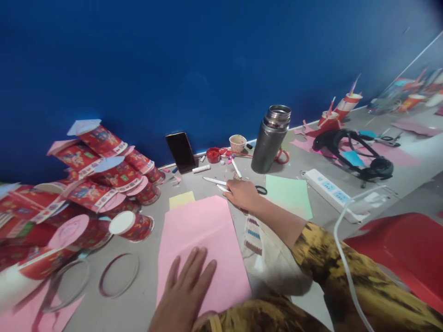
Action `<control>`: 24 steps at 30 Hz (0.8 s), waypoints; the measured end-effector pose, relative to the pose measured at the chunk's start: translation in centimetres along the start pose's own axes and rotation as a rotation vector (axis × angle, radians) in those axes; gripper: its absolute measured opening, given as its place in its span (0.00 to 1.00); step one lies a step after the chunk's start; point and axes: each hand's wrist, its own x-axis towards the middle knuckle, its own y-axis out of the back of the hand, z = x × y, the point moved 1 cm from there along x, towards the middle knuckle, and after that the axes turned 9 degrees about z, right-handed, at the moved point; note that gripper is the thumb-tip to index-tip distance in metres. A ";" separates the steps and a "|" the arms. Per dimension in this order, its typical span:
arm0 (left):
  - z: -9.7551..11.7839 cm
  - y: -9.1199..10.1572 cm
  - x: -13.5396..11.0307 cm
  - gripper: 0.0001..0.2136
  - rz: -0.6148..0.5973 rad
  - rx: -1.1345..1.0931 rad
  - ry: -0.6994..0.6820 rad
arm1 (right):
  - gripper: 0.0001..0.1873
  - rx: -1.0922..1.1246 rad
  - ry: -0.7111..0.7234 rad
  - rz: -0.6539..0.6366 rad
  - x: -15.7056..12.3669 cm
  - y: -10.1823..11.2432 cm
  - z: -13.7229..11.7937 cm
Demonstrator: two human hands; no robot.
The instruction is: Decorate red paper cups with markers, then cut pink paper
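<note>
My left hand lies flat on a sheet of pink paper, fingers spread. Farther up the table, my right hand is closed over a pair of scissors. Two pale pointed blades stick out to the left of its fingers, and a black ring handle shows on its other side. The fingertips and the middle of the scissors are hidden. A yellow paper peeks out beyond the pink sheet's top edge. Green paper lies to the right of my right hand.
Red paper cups are stacked at left, near a tape ring. A phone leans on the blue wall. Behind my right hand stand a dark flask and small cup. A power strip and black headgear lie right.
</note>
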 end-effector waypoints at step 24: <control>-10.4 -4.5 13.9 0.18 0.101 -0.300 0.662 | 0.23 0.900 -0.163 -0.080 -1.2 -1.8 -2.4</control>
